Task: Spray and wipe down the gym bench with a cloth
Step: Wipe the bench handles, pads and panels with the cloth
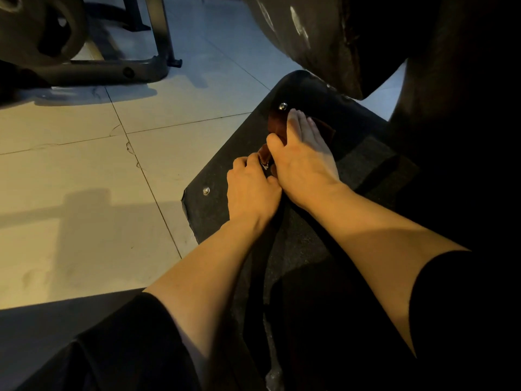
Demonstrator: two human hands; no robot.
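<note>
A dark reddish-brown cloth (pixel 277 128) lies on a black, rough-surfaced pad of the gym bench (pixel 220 210), near a silver bolt (pixel 282 106). My right hand (pixel 304 159) lies flat on the cloth with fingers straight, pressing it down. My left hand (pixel 251 190) sits just beside it with fingers curled, pinching the cloth's near corner (pixel 265 156). Most of the cloth is hidden under my right hand. No spray bottle is in view.
A second bolt (pixel 206 190) marks the pad's left edge. A worn black padded part (pixel 304 26) hangs above the pad at upper right. A weight plate (pixel 36 26) and a dark metal frame (pixel 112 70) stand on the pale tiled floor (pixel 84 153) at upper left.
</note>
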